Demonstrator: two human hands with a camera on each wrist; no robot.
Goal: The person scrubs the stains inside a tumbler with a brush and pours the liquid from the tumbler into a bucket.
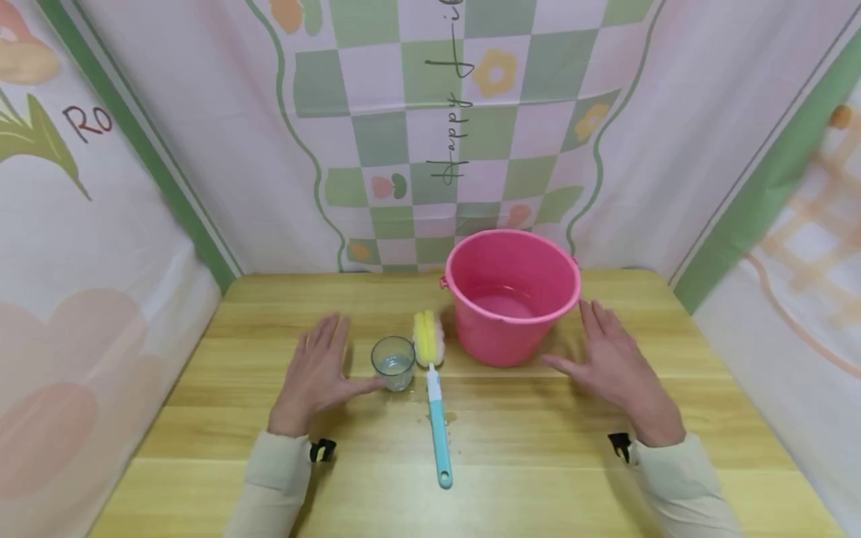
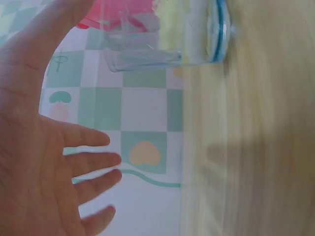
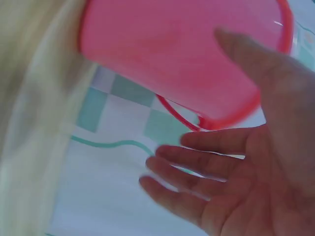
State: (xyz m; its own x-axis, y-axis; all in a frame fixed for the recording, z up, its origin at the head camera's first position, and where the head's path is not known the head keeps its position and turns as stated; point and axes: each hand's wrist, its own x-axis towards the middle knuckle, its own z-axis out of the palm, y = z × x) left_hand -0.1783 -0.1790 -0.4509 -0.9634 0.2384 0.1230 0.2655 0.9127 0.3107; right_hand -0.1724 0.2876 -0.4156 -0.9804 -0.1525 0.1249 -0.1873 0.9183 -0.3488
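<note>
A clear glass (image 1: 394, 364) stands upright on the wooden table, with my left hand (image 1: 321, 373) just left of it, fingers spread and the thumb pointing at its side; whether the thumb touches it I cannot tell. In the left wrist view the glass (image 2: 147, 46) is beyond the thumb of the left hand (image 2: 54, 147). The pink bucket (image 1: 507, 329) stands upright, and my right hand (image 1: 615, 370) is at its right with fingers extended, holding nothing. The right wrist view has the bucket (image 3: 172, 54) beside the right hand (image 3: 236, 167).
Between glass and bucket lies a brush with a yellow and white sponge head (image 1: 428, 340) and a blue handle (image 1: 439, 437). Small wet spots (image 1: 449, 417) are near the handle. A checkered curtain (image 1: 430, 134) hangs behind the table (image 1: 538, 478), with more cloth at both sides.
</note>
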